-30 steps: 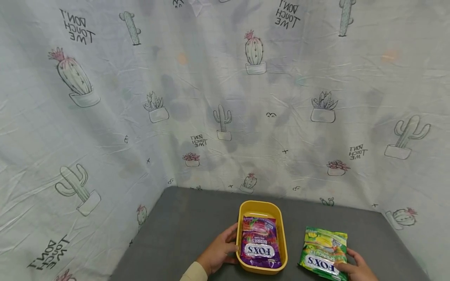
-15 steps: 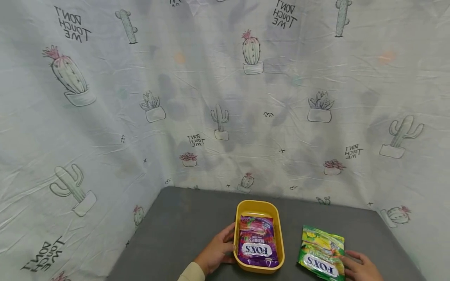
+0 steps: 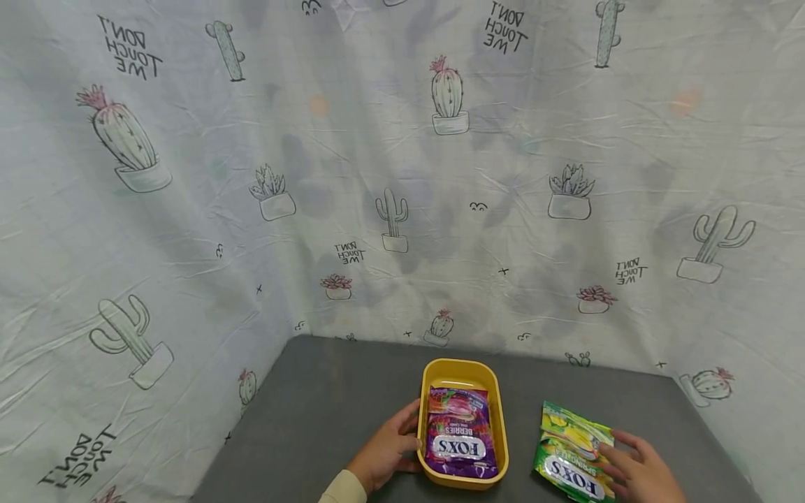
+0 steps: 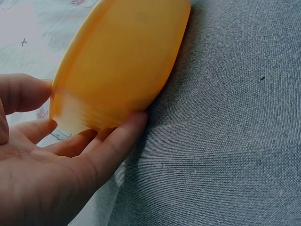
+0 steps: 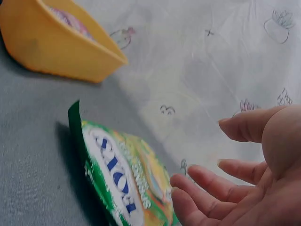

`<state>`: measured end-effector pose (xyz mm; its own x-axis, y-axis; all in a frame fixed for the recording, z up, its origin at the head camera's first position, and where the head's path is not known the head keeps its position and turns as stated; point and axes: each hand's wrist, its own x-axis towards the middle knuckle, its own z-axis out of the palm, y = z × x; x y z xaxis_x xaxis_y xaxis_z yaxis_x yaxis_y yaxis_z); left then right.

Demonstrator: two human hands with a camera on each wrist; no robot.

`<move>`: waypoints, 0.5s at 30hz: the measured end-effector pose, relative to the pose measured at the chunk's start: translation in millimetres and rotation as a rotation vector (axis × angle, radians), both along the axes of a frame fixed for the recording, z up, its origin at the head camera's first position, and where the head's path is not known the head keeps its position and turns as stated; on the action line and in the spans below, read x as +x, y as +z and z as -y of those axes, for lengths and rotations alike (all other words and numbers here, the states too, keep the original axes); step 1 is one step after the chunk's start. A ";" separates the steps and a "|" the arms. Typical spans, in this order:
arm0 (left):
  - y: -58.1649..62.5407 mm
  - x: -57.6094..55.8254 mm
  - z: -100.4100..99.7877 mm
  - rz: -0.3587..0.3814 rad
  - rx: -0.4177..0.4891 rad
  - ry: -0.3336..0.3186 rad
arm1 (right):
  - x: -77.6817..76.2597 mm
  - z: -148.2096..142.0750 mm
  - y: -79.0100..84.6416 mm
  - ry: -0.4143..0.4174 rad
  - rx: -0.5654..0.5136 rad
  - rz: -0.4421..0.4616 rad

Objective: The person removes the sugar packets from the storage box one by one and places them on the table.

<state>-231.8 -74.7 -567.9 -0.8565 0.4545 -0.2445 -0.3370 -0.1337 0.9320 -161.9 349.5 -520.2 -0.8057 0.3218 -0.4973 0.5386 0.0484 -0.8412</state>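
Note:
A yellow plastic tub (image 3: 502,419) stands on the dark table, and a purple candy bag (image 3: 459,416) marked FOX'S BERRIES lies in it. My left hand (image 3: 390,447) rests against the tub's left outer side, its thumb at the rim. In the left wrist view the fingertips (image 4: 138,117) touch the tub wall low down. Right of the tub lies a green and yellow candy bag (image 3: 569,454) marked FOX'S. My right hand (image 3: 644,468) is at that bag's right edge with fingers spread loosely and thumb apart. Whether its fingertips touch the bag I cannot tell.
A pale cloth printed with cacti (image 3: 390,209) hangs behind and at both sides of the table. The grey table surface (image 3: 339,391) extends left of the tub and behind it. A strip of table separates the tub from the green bag.
My right hand has loosened from the green bag's lower right corner and shifted up along its right edge. The green bag has turned slightly. My left hand stays at the tub.

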 end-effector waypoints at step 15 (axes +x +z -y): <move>1.9 1.4 0.0 0.020 -0.009 0.005 | 3.9 26.0 31.9 0.127 -0.105 -0.071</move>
<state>-230.4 -74.7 -566.0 -0.8538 0.4474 -0.2662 -0.3552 -0.1268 0.9261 -157.9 323.5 -488.2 -0.8707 0.1646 -0.4635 0.4731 0.0222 -0.8807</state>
